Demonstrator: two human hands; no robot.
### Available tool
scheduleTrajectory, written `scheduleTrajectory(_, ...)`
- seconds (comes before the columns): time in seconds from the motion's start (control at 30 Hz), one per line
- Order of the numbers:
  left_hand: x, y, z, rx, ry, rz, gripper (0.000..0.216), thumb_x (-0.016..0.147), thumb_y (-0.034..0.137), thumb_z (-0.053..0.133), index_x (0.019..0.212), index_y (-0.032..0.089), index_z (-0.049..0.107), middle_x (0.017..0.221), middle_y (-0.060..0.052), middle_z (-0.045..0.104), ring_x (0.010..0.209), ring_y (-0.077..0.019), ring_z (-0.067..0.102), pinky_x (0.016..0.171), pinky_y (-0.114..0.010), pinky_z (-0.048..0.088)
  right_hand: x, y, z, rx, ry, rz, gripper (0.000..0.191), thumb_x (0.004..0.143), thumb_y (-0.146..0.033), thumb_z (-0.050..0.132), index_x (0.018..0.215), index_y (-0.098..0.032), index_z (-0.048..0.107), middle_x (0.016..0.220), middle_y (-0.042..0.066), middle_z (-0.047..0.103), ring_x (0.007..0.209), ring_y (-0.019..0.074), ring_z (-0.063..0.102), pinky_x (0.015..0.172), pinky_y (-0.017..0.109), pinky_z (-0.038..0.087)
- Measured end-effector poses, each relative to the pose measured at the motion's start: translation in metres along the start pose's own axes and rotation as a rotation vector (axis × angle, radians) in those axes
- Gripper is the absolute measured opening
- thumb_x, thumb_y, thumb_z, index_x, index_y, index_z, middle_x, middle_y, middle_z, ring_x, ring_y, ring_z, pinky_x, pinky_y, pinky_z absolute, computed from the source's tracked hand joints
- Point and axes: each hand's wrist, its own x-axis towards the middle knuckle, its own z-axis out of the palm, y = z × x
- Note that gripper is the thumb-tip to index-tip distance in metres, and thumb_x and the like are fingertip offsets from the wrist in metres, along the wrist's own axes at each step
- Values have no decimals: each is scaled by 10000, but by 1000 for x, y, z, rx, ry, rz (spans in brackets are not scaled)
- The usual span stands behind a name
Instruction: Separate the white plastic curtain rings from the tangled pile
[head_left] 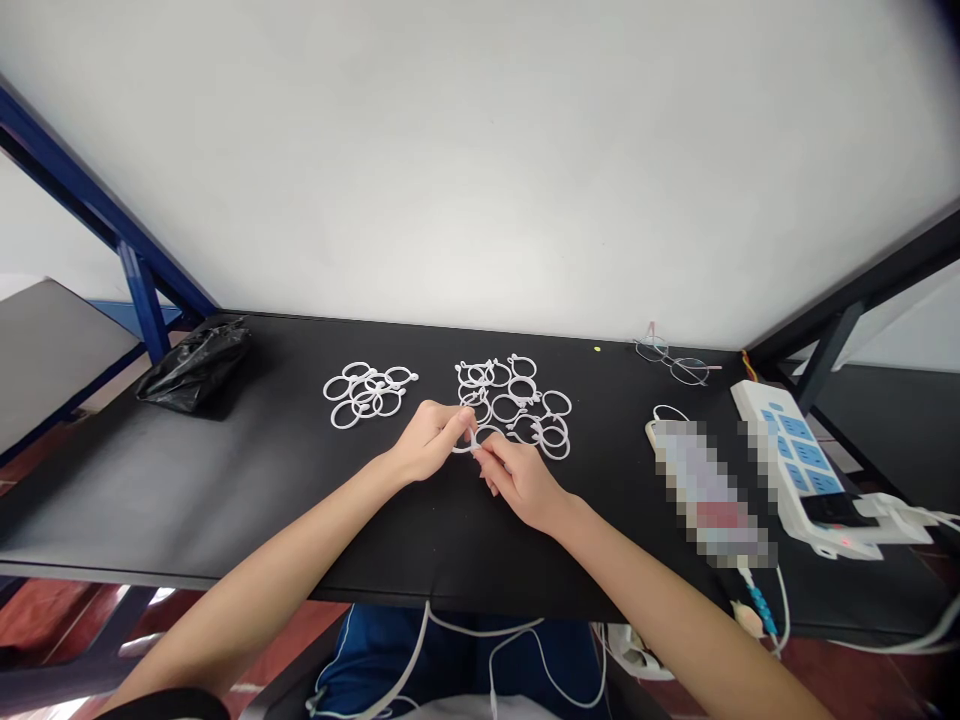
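Observation:
My left hand (439, 440) and my right hand (519, 478) meet over the middle of the black table. Pinched between their fingertips is a white plastic curtain ring (462, 447), partly hidden by the fingers. Just beyond my hands lies a loose pile of similar white rings (523, 390), several showing small knobbed ends. Another cluster of white rings (367, 393) rests to the left, overlapping one another. Whether the held ring is open or closed at its ends cannot be made out.
A crumpled black plastic bag (196, 365) lies at the table's left. Toward the right are eyeglasses (671, 360), a blurred phone (709, 495) on a cable, and a white power strip (802, 465) with plugs. White cables (420, 640) hang below the front edge of the table (300, 560).

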Motion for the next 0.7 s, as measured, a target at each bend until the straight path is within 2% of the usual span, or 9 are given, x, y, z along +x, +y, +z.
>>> scheduleTrajectory(0.4,0,1,1,24,32,30,675,971,578,216,669,122,611,512,12,498,479,-87,428,507,-216,370,0,2,-1,-9,1,-9,266,1000,-329,383,766,-213,429,592,-47,513,485,90,525,532,227,463)
scheduleTrajectory(0.7,-1,2,2,15,34,11,667,961,591,236,650,128,602,477,17,455,473,-97,423,508,-226,355,0,1,-1,-47,10,-30,264,995,-296,374,745,-218,408,594,-37,518,490,98,517,510,229,451)
